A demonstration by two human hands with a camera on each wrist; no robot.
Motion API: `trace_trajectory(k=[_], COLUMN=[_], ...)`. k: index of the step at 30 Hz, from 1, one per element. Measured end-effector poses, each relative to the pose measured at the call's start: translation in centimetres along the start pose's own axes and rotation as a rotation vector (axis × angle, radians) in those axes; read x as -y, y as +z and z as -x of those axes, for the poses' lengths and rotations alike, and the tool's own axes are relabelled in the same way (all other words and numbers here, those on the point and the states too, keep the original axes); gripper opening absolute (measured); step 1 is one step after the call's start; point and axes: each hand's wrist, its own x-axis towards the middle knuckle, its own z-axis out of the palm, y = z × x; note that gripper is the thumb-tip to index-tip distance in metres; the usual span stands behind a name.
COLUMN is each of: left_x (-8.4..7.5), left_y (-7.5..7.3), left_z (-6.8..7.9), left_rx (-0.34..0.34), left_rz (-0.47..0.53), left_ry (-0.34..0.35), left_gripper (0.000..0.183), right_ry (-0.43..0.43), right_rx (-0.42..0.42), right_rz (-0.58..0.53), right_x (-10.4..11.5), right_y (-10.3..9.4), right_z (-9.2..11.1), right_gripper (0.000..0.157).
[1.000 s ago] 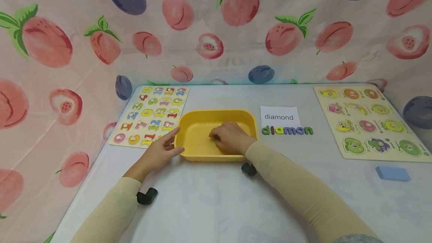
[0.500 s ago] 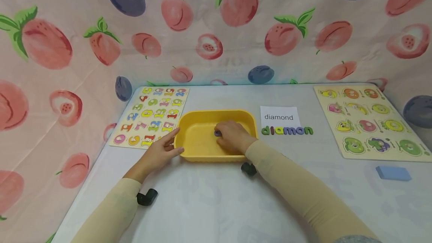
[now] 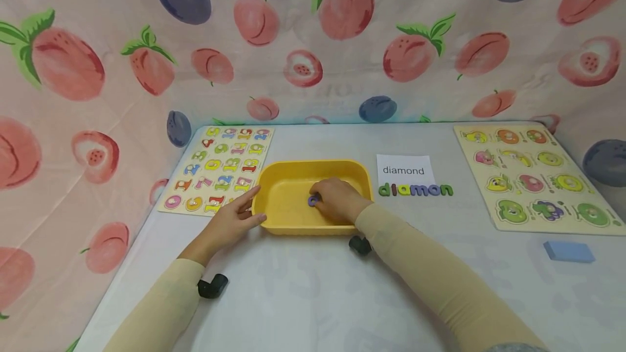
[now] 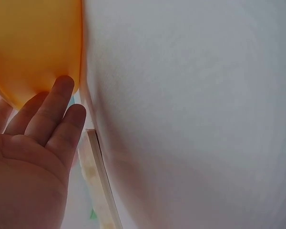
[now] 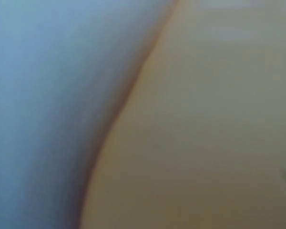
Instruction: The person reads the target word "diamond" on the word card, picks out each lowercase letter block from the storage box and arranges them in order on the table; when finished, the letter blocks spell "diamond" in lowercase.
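Observation:
A yellow plastic tray (image 3: 286,230) stands mid-table in the head view. My left hand (image 3: 233,224) rests on its left end, thumb over the near corner. In the left wrist view, the extended fingers of that left hand (image 4: 33,157) lie along the outer wall of the tray (image 4: 35,43). Inside the tray my right hand (image 3: 337,200) pinches a small purple letter (image 3: 312,201) with a round hole, partly hidden by the fingers. The right wrist view is blurred and shows mostly tray wall (image 5: 195,109). To the right, several coloured letters (image 3: 415,189) spell "diamon".
A white card (image 3: 403,168) printed "diamond" lies behind the letter row. A number puzzle board (image 3: 215,170) is at back left, partly behind the tray. At right are a fruit puzzle board (image 3: 533,178) and a blue block (image 3: 569,251).
The right hand has shifted slightly right within the tray, and the purple letter now shows more at its fingertips. My left hand has stayed at the tray's left end.

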Motion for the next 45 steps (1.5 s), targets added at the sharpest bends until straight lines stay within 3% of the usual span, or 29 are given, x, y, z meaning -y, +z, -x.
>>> trace_trajectory(k=[12, 22, 31, 45], left_x=[0.1, 0.2, 0.2, 0.1], left_y=[0.1, 0.1, 0.1, 0.0], left_z=[0.0, -0.1, -0.1, -0.2], left_rx=[0.005, 0.003, 0.004, 0.002], left_rz=[-0.002, -0.01, -0.007, 0.001], left_ry=[-0.003, -0.001, -0.02, -0.02], left_gripper=[0.08, 0.08, 0.08, 0.081], right_ry=[-0.026, 0.009, -0.048, 0.104], right_rx=[-0.037, -0.053, -0.14, -0.199], right_rz=[-0.058, -0.124, -0.1, -0.093], right_x=[0.2, 0.3, -2.3, -7.5], right_y=[-0.2, -2.1, -4.6, -6.6], right_z=[0.6, 2.2, 5.1, 9.0], right_gripper=[0.031, 0.033, 0.034, 0.036])
